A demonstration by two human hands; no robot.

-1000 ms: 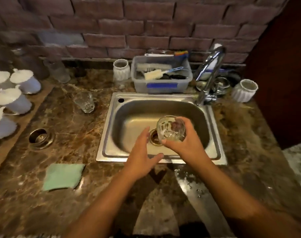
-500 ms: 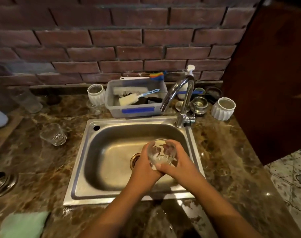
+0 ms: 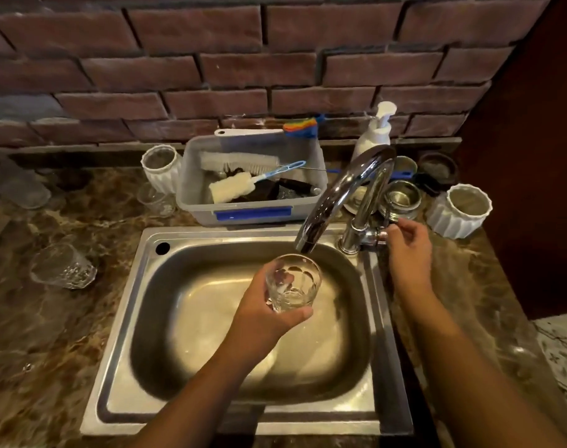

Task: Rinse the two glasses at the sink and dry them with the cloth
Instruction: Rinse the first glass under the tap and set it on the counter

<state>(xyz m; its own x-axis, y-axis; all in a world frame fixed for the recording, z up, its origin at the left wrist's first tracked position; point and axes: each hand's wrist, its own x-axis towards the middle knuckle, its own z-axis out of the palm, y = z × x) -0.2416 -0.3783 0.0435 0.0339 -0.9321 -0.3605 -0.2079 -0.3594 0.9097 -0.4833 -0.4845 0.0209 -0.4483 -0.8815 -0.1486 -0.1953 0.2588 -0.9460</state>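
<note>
The sink basin lay open left of the held glass; the tap arched over its rear right, a grey tub crowding the back rim

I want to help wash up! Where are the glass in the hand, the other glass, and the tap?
held glass (image 3: pixel 293 282): head view, on its side wall.
second glass (image 3: pixel 62 266): head view, on its body.
tap (image 3: pixel 340 192): head view, on the curved spout.

A home kitchen: a steel sink set in a marble counter, chrome tap by the right hand, a bin of brushes beyond it, brick backsplash.
</note>
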